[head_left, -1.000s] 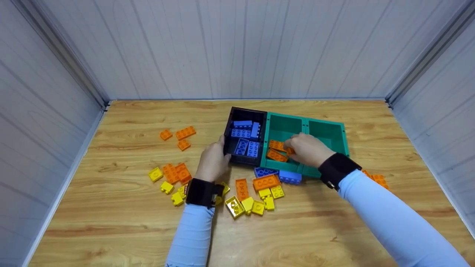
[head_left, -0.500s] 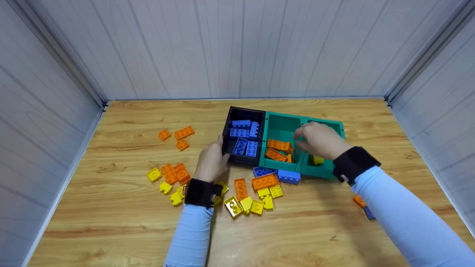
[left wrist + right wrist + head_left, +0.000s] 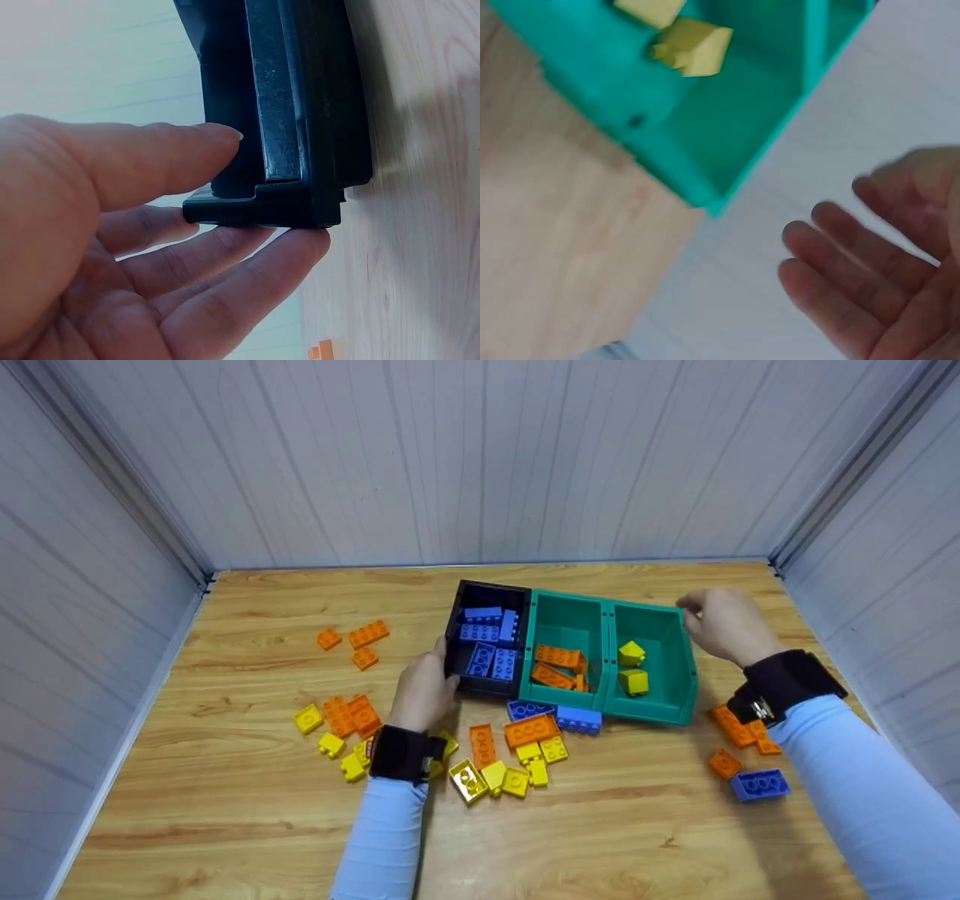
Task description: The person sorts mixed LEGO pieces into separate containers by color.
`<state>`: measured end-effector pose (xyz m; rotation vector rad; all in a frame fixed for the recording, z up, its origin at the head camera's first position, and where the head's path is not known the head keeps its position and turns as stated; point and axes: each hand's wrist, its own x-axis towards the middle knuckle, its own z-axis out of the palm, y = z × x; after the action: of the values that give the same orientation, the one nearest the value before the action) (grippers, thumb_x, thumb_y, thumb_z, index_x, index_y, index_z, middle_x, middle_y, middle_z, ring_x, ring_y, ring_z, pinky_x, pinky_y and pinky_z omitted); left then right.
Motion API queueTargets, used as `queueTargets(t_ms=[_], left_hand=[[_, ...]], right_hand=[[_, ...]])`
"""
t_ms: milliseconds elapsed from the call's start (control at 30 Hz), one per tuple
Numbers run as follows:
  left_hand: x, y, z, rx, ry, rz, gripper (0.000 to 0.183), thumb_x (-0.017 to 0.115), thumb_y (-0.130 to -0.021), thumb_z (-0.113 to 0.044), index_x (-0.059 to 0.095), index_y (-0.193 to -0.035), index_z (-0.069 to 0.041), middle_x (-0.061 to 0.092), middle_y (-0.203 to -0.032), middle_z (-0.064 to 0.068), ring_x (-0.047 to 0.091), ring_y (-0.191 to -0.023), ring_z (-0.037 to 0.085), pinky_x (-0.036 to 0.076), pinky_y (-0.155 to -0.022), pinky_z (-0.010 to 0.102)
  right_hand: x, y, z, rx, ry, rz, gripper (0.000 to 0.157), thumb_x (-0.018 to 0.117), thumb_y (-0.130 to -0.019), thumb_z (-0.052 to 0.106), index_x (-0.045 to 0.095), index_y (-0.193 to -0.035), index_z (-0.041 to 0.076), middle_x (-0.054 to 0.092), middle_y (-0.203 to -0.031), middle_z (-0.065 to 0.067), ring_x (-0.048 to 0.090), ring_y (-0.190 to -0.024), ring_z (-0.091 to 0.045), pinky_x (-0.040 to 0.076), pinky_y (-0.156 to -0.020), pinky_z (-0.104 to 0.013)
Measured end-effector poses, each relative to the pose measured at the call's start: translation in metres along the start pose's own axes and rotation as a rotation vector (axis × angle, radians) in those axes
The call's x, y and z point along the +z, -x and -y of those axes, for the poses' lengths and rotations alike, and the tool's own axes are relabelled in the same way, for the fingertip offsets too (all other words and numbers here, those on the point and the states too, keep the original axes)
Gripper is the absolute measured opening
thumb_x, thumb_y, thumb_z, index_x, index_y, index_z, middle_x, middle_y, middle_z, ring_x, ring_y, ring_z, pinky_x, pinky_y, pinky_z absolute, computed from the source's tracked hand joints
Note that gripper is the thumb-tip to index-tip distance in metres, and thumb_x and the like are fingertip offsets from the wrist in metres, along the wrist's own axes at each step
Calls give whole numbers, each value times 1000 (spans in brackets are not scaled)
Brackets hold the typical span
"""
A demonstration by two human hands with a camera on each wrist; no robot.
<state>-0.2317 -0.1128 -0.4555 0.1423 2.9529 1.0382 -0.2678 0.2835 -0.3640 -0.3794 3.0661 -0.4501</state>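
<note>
My left hand [image 3: 421,691] grips the left wall of a black bin [image 3: 486,687] that holds several blue bricks [image 3: 480,632]. In the left wrist view the thumb [image 3: 169,159] lies inside the bin's edge and the fingers [image 3: 240,289] lie along its outside. My right hand [image 3: 729,626] holds nothing and is over the right side of the right green bin [image 3: 670,649]. Two yellow bricks [image 3: 632,682] lie in that bin. The middle green bin [image 3: 566,622] contains several orange bricks [image 3: 553,676]. The three bins stand side by side.
Two blue bricks [image 3: 578,720] lie against the bins' front. Loose yellow bricks [image 3: 515,782] and orange bricks [image 3: 482,744] are scattered in front and to the left. By my right forearm lie orange pieces [image 3: 724,764] and a blue brick [image 3: 760,785]. Panel walls [image 3: 480,465] enclose the table.
My right hand has let go of an orange brick in the middle bin and moved right, past the right bin, uncovering the two yellow bricks. My left hand keeps its grip on the black bin.
</note>
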Motion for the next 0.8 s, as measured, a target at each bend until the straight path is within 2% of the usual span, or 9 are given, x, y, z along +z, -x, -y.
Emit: queueTargets(t_ms=[133,233,300,400,567,667,800], left_hand=[[1,0,1,-4,6,4,70,68,-93,-6,31,-152,4,56,-132,29,59,-116,40,47,-101,44],[0,0,1,14,-4,-1,69,68,-93,-6,33,-151,5,58,-129,30,59,-114,41,47,-100,46],[0,0,1,35,-18,-9,68,68,-92,-6,34,-150,7,59,-126,31,60,-113,42,48,-98,48],[0,0,2,45,-27,-12,67,68,-93,-6,35,-149,8,59,-125,31,60,-112,43,48,-97,48],[1,1,0,18,4,6,67,67,-94,-6,33,-151,5,57,-131,30,58,-116,41,47,-101,46],[0,1,-1,10,0,13,68,66,-94,-7,31,-151,5,56,-132,29,58,-117,40,47,-101,45],[1,1,0,-4,-15,4,69,66,-94,-7,30,-152,4,57,-130,29,60,-114,40,48,-99,45]], right_hand=[[11,1,-24,153,-100,103,45,37,-105,16,49,-136,-15,63,-106,-30,55,-68,-27,42,-60,-38],[20,2,-35,261,-217,208,52,31,-108,25,45,-138,-16,60,-111,-32,63,-83,-36,53,-66,-39],[27,3,-39,311,-304,250,54,26,-109,27,44,-137,-16,57,-115,-33,63,-94,-41,57,-73,-41],[39,1,-42,346,-385,274,56,22,-110,27,42,-138,-17,54,-118,-33,62,-98,-40,58,-76,-41],[54,-1,-42,407,-381,253,57,18,-110,30,43,-137,-13,54,-106,-23,57,-92,-30,53,-72,-36],[61,0,-42,443,-387,222,58,14,-109,35,50,-119,-10,46,-91,-16,52,-90,-31,47,-72,-36],[71,1,-40,422,-358,172,56,8,-108,37,47,-91,0,34,-75,-8,48,-80,-30,41,-69,-37]])
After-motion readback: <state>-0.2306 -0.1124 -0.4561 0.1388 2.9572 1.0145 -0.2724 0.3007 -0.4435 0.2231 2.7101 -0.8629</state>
